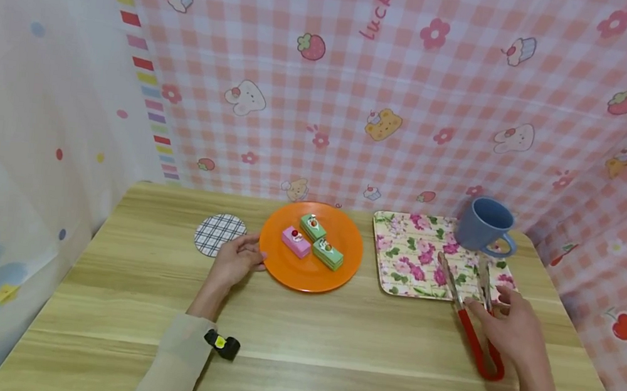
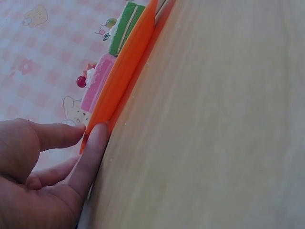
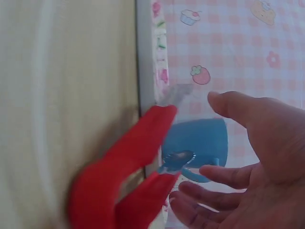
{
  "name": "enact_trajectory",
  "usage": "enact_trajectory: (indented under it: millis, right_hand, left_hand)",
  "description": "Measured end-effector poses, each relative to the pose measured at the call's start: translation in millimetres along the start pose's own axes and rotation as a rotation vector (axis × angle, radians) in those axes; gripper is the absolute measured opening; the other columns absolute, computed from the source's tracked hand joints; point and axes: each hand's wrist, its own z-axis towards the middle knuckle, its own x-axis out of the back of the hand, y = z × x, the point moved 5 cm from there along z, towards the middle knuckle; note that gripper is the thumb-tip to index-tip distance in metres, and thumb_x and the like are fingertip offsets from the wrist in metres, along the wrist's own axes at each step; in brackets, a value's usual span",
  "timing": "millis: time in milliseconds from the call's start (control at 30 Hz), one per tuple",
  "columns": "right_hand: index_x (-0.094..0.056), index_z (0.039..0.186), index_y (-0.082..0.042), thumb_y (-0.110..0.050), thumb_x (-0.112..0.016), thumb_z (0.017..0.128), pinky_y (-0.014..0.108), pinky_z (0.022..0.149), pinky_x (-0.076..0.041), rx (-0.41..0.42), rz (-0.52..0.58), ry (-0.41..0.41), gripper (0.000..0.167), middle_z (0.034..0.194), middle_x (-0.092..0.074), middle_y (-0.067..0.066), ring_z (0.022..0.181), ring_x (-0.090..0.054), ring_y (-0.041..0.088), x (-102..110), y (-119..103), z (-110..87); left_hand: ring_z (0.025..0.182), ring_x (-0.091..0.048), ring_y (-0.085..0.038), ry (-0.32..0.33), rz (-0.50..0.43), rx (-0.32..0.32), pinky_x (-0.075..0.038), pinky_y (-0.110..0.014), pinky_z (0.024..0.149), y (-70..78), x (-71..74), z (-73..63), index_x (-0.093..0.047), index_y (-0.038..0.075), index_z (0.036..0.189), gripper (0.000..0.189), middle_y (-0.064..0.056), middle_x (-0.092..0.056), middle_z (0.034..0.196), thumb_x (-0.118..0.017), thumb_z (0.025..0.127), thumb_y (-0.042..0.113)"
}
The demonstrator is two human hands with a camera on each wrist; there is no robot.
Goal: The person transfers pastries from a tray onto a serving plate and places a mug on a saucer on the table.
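Observation:
My left hand (image 1: pixel 236 260) pinches the left rim of a round orange plate (image 1: pixel 278 267), with the thumb and a finger on opposite faces of the rim in the left wrist view. Three small toy cake slices lie on the plate: a pink one (image 1: pixel 296 242) and two green ones (image 1: pixel 312 227). Red-handled metal tongs (image 1: pixel 469 329) lie with their tips over a floral tray (image 1: pixel 396 282) and the handle bend toward me. Beside them, my right hand (image 1: pixel 511 324) has its thumb and fingers spread apart; the right wrist view shows a gap between hand and tongs.
A blue mug (image 1: pixel 483 226) stands on the tray's back right corner, its handle facing right and forward. Left of the plate lies a round checked coaster (image 1: pixel 216 234). Patterned cloth (image 1: pixel 340 154) hangs behind the wooden table (image 1: pixel 331 361) and at both sides.

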Motion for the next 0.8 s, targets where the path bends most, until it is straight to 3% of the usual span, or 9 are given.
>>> enact_trajectory:
  millis: [267,433,467,567,667,733,800]
  right_hand:
    - [-0.029,0.157,0.005,-0.065,-0.055,0.097,0.068,0.093,-0.053,0.023,0.060,0.078,0.095,0.153,-0.038,0.035,0.132,-0.043,0.054,18.2,-4.0,7.2]
    - [-0.025,0.159,0.002,-0.063,-0.055,0.098,0.068,0.095,-0.052,0.019,0.101,0.094,0.094,0.155,-0.037,0.034,0.134,-0.042,0.054,27.2,-3.1,14.9]
    - [-0.026,0.159,0.002,-0.061,-0.055,0.098,0.066,0.093,-0.054,0.024,0.109,0.103,0.093,0.155,-0.037,0.034,0.134,-0.043,0.054,29.2,-2.9,16.5]
    - [-0.029,0.157,0.004,-0.055,-0.058,0.099,0.038,0.079,-0.062,0.071,0.129,0.143,0.088,0.152,-0.041,0.035,0.131,-0.048,0.055,37.1,-2.3,22.5]
    - [-0.032,0.157,0.003,-0.054,-0.059,0.099,0.014,0.064,-0.050,0.099,0.137,0.165,0.085,0.151,-0.043,0.034,0.128,-0.051,0.055,43.7,-1.4,28.6]
    - [-0.031,0.158,0.001,-0.055,-0.058,0.099,0.013,0.064,-0.047,0.090,0.137,0.158,0.086,0.152,-0.042,0.033,0.129,-0.050,0.054,46.8,0.3,32.6]
    - [-0.028,0.159,0.000,-0.058,-0.056,0.099,0.026,0.071,-0.057,0.069,0.134,0.146,0.089,0.154,-0.041,0.033,0.131,-0.048,0.055,48.9,2.6,36.1]
  left_hand:
    - [0.078,-0.072,-0.013,0.014,0.072,-0.043,-0.067,-0.029,0.074,7.4,0.6,-5.5,-0.050,-0.001,0.146,0.054,-0.020,-0.066,0.110,-0.066,0.095,0.001]
    - [0.074,-0.075,-0.018,0.062,0.142,-0.077,-0.067,-0.031,0.071,15.1,5.1,-11.4,-0.049,-0.002,0.147,0.055,-0.022,-0.071,0.109,-0.067,0.095,0.006]
    - [0.074,-0.075,-0.020,0.071,0.150,-0.078,-0.067,-0.032,0.071,16.3,6.5,-12.7,-0.049,-0.002,0.147,0.056,-0.022,-0.071,0.108,-0.067,0.095,0.006]
    - [0.076,-0.076,-0.024,0.089,0.168,-0.085,-0.068,-0.034,0.072,19.9,11.1,-16.0,-0.050,-0.001,0.147,0.055,-0.023,-0.072,0.109,-0.066,0.095,0.008]
    - [0.074,-0.076,-0.024,0.103,0.217,-0.114,-0.067,-0.031,0.070,22.6,17.8,-17.4,-0.052,0.000,0.146,0.054,-0.022,-0.072,0.109,-0.068,0.097,0.014]
    - [0.072,-0.075,-0.024,0.112,0.249,-0.136,-0.066,-0.029,0.067,23.8,22.3,-17.1,-0.053,0.001,0.145,0.054,-0.021,-0.071,0.107,-0.070,0.097,0.016]
    - [0.073,-0.074,-0.024,0.116,0.282,-0.155,-0.064,-0.026,0.065,24.7,26.9,-16.8,-0.054,0.002,0.145,0.054,-0.019,-0.070,0.107,-0.071,0.097,0.019]
